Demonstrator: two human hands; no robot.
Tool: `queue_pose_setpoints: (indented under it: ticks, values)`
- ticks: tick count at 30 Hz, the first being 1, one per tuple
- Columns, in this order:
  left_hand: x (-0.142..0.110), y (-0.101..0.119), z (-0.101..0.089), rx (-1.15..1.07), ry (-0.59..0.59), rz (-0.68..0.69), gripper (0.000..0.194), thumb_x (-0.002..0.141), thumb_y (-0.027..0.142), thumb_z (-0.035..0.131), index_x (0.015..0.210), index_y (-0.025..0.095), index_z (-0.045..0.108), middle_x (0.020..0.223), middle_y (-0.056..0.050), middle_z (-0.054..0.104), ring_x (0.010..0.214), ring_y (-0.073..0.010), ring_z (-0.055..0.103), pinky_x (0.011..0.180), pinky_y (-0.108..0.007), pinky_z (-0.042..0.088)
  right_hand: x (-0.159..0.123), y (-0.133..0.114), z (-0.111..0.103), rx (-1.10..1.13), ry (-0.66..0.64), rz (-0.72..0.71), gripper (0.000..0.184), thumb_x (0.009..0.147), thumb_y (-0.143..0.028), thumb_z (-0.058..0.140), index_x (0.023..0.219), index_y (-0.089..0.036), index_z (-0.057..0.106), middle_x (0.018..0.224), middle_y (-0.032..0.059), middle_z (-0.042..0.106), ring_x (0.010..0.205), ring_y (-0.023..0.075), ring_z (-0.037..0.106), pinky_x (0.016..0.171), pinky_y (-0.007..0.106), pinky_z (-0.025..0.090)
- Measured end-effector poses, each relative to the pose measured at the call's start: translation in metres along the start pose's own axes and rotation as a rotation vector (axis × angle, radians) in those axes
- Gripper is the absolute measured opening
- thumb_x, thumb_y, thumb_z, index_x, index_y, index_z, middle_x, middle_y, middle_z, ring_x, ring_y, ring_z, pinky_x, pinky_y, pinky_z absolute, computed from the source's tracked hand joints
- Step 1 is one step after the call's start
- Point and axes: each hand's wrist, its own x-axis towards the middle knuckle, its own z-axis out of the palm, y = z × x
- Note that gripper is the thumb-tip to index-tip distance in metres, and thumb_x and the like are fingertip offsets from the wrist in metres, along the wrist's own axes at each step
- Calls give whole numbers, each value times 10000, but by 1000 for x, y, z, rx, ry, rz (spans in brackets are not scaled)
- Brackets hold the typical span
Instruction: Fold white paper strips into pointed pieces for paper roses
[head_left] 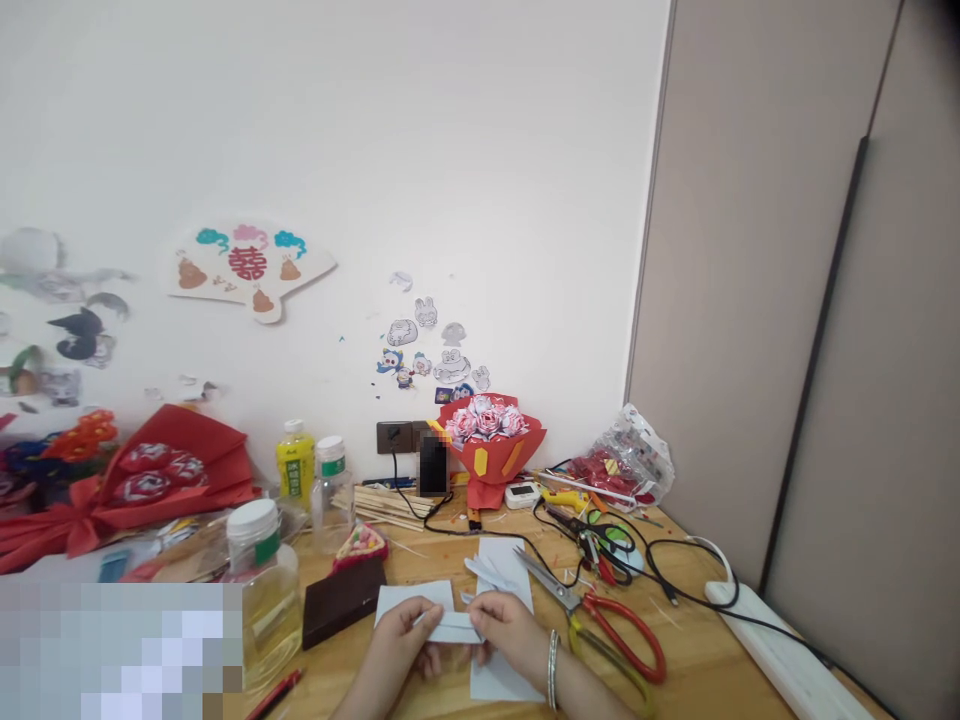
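Observation:
Between my two hands is a folded strip of white paper [453, 628], held level just above the table's front. My left hand [405, 635] pinches its left end with the thumb on top, and my right hand [511, 628], a silver bangle at its wrist, grips the right end. Behind my left hand lies a white paper sheet [416, 597]. A longer white sheet [504, 683] extends under my right hand, with small cut paper pieces [489, 575] on its far part. Large scissors [574, 600] with one red and one yellow-green handle rest open just right of my right hand.
Left of my hands are a dark brown box [345, 602], a jar of yellowish liquid [262, 590] and a red pen [276, 694]. A red-wrapped bouquet [487, 465] stands by the wall. Black cables, a yellow glue gun [566, 498] and a white power strip [780, 650] are at right.

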Motion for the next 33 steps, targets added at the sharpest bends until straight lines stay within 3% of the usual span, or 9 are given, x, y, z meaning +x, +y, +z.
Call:
queue_pose_setpoints:
  ticks: [13, 19, 30, 33]
  values:
    - [3, -4, 1, -8, 27, -6, 448, 545, 619, 516, 515, 176, 453, 308, 42, 530, 260, -101, 481, 290, -173, 334, -2, -5, 4, -53, 59, 37, 404, 603, -527, 567, 657, -131, 510, 479, -38, 522, 346, 56, 426, 377, 183, 327]
    - [1, -2, 1, 10, -44, 10, 459, 519, 566, 587, 717, 156, 527, 373, 61, 526, 297, -113, 497, 313, -193, 353, 0, -4, 3, -45, 113, 16, 417, 619, -551, 539, 650, -136, 505, 471, -31, 525, 346, 62, 419, 369, 187, 316]
    - [0, -2, 0, -83, -52, -22, 459, 506, 547, 615, 694, 131, 565, 416, 37, 566, 312, -107, 503, 336, -200, 360, -1, -5, 2, -61, 82, 21, 406, 617, -532, 555, 700, -137, 518, 494, -33, 532, 351, 57, 415, 374, 186, 316]
    - [2, -5, -2, -118, -51, -57, 540, 502, 554, 616, 820, 121, 562, 413, 31, 580, 318, -116, 517, 345, -204, 370, -2, -6, 2, -72, 90, 18, 410, 620, -539, 544, 692, -137, 509, 469, -45, 519, 341, 53, 410, 368, 179, 303]
